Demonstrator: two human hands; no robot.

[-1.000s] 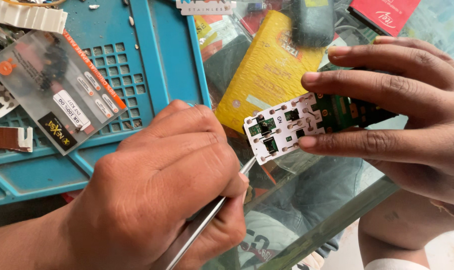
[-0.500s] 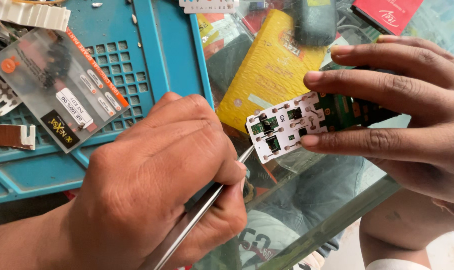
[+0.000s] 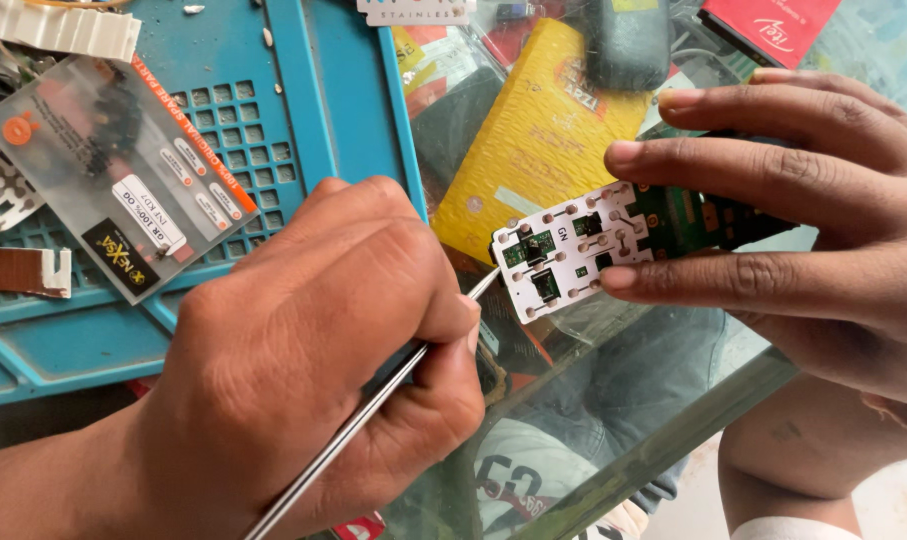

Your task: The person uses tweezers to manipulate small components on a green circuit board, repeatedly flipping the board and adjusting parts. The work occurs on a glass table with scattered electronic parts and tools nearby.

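Your left hand (image 3: 303, 370) shifting slightly nearer circuit board (image 3: 623, 245) since earlier frame, gripping tweezers (image 3: 373, 400), tip touching board's white end; your right hand (image 3: 803, 230) pinching board above glass table (image 3: 663, 440).

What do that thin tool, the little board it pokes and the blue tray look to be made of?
The thin tool looks like polished metal: silvery and glinting. The little board seems rigid circuit laminate, white and green, with small dark parts. The blue tray looks like matte moulded plastic or rubber, with gridded pockets.
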